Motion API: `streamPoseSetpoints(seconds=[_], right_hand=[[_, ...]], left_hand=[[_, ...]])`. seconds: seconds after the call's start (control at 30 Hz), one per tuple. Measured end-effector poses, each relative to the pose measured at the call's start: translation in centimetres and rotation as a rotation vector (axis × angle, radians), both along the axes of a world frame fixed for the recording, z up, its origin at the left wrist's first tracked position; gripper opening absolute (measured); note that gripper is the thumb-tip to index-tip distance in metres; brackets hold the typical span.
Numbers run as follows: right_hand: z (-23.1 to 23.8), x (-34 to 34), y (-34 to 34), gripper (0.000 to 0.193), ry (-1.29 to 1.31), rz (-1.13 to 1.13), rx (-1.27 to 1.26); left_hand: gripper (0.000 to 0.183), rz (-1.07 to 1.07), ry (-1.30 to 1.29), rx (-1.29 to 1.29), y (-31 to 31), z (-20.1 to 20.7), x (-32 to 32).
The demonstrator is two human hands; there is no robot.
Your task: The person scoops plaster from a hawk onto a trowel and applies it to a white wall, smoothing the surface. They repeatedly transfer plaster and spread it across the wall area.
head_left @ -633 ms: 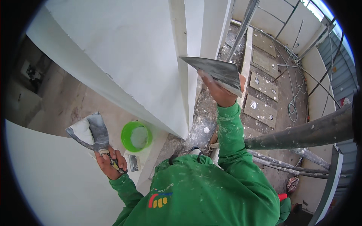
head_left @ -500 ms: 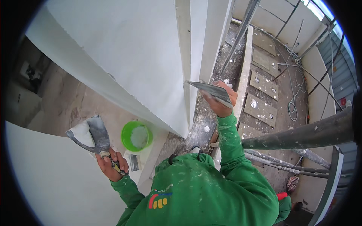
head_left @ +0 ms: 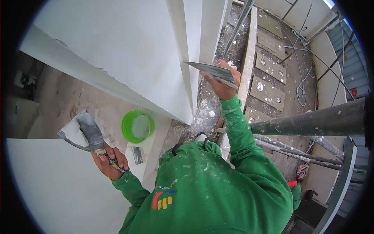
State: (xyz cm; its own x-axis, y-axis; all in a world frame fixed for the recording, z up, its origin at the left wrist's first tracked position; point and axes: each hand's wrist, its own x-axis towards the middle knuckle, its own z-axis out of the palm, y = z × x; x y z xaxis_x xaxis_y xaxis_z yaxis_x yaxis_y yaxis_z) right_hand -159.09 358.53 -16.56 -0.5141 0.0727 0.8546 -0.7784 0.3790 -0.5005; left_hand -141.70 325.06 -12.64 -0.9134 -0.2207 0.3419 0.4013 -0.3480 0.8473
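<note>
My left hand (head_left: 110,162) is closed round the handle of a wide putty knife (head_left: 92,130), held out over the left side. A thick lump of white putty (head_left: 74,133) lies on its blade. My right hand (head_left: 223,86) grips a flat steel trowel (head_left: 218,74), its thumb and fingers wrapped behind the plate. The trowel's tip meets, or nearly meets, a narrow recessed strip (head_left: 182,46) near the corner of the white wall (head_left: 124,43). I cannot tell whether it touches.
A green bucket (head_left: 125,125) with whitish material inside stands below the wall. A small flat plate (head_left: 137,155) lies beside it. Thick grey pipes (head_left: 311,120) cross at right. Beyond are a low kerb (head_left: 248,54), slabs (head_left: 269,93) and a looped hose (head_left: 299,91).
The view has shifted a little, so wall and bucket sit differently in the picture. Against the wall, the trowel has risen slightly along the strip. Both hands keep their tools.
</note>
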Motion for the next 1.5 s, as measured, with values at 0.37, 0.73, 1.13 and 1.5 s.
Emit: streamPoseSetpoints(seconds=[0.37,0.73,1.13,1.5], right_hand=[[-14.3,7.6,1.7,0.011,-0.576,0.046,-0.044],[-18.2,15.5,2.6,0.02,-1.131,0.058,0.368],[-32.9,20.3,1.8,0.057,-1.601,0.374,0.92],[-2.7,19.1,-3.3,0.022,-0.73,0.019,0.228]], left_hand=[[0.035,0.03,-0.064,0.001,-0.1,0.6,1.7],[0.048,-0.194,-0.19,0.07,-0.7,1.6,3.8],[0.036,-0.359,-0.357,-0.062,-3.7,1.7,5.4],[0.025,-0.238,-0.246,-0.072,-5.9,0.8,6.7]])
